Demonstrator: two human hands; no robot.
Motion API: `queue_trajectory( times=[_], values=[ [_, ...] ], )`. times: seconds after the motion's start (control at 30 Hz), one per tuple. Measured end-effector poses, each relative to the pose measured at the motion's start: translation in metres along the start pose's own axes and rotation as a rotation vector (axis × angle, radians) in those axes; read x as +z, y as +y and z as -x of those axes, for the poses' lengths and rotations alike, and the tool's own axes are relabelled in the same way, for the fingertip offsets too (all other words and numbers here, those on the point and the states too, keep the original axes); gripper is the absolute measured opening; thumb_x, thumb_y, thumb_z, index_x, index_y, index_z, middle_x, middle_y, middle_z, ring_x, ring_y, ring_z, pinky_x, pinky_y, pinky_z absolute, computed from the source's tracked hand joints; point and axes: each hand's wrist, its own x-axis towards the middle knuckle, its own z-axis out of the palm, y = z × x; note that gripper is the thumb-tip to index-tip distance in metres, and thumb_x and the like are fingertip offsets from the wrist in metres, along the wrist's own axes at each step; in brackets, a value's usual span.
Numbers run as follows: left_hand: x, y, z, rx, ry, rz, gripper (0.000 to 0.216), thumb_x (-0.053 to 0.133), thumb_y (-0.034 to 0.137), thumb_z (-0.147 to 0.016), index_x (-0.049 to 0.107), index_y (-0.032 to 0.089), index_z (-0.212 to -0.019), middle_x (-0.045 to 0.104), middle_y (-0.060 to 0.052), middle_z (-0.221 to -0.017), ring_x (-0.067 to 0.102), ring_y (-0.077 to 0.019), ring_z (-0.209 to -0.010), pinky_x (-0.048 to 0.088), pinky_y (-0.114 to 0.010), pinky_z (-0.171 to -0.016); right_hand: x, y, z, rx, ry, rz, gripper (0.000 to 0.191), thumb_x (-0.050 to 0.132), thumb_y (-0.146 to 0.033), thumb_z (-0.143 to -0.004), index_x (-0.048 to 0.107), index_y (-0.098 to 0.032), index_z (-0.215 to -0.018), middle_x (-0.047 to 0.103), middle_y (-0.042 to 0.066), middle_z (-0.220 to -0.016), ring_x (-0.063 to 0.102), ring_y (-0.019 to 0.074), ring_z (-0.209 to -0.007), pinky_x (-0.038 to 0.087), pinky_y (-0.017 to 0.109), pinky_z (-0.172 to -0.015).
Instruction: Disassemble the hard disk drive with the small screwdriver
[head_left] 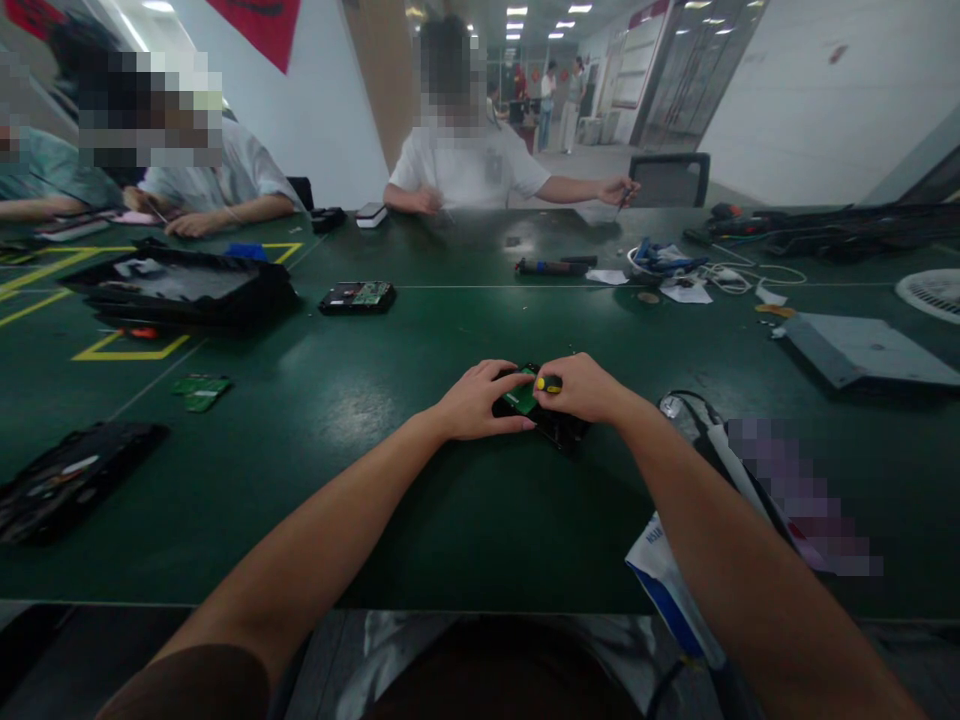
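A black device casing (pixel 564 432) with a green circuit board (pixel 519 400) in it lies on the green table in front of me. My left hand (pixel 484 402) grips its left side, thumb at the near edge and fingers over the far side. In my right hand (pixel 583 390), closed in a fist over the right part of the casing, is a screwdriver (pixel 550 384) with a yellow and black handle. Its tip is hidden, so I cannot tell what it touches.
Left are a black tray (pixel 187 285), loose green boards (pixel 202 391), a black housing (pixel 75 475) and another opened device (pixel 358 296). Right are a flat grey box (pixel 874 350), cables (pixel 739 278) and a white-blue bag (pixel 664 575). Several people (pixel 465 165) sit around the table.
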Motion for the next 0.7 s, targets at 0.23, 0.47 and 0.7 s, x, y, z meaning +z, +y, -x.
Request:
queue_trajectory(
  times=[0.23, 0.47, 0.7],
  values=[
    [-0.001, 0.001, 0.0001, -0.008, -0.01, -0.003, 0.081, 0.062, 0.075, -0.087, 0.049, 0.029, -0.152, 0.049, -0.015, -0.152, 0.047, -0.0376, -0.139, 0.042, -0.058, -0.113, -0.0003, 0.0001, 0.0011, -0.028, 0.005, -0.042, 0.014, 0.066, -0.031, -0.085, 0.074, -0.02, -0.083, 0.076, 0.004, -0.085, 0.067, 0.0182, -0.079, 0.043, 0.03, -0.074],
    [-0.0009, -0.0006, 0.0, -0.012, 0.003, 0.032, 0.085, 0.065, 0.074, -0.085, 0.045, 0.029, -0.154, 0.051, -0.015, -0.15, 0.048, -0.0372, -0.138, 0.042, -0.057, -0.113, -0.0015, -0.0001, 0.002, 0.001, 0.005, -0.065, 0.014, 0.067, -0.032, -0.085, 0.073, -0.02, -0.084, 0.076, 0.004, -0.083, 0.066, 0.0175, -0.077, 0.043, 0.029, -0.072],
    [-0.0006, -0.0006, 0.0004, -0.025, 0.018, 0.062, 0.085, 0.067, 0.072, -0.084, 0.043, 0.029, -0.154, 0.052, -0.015, -0.149, 0.049, -0.0362, -0.137, 0.043, -0.057, -0.113, -0.0027, -0.0011, 0.0025, 0.014, 0.021, -0.046, 0.014, 0.065, -0.031, -0.086, 0.074, -0.02, -0.084, 0.076, 0.004, -0.085, 0.066, 0.0179, -0.078, 0.045, 0.029, -0.074]
  ],
)
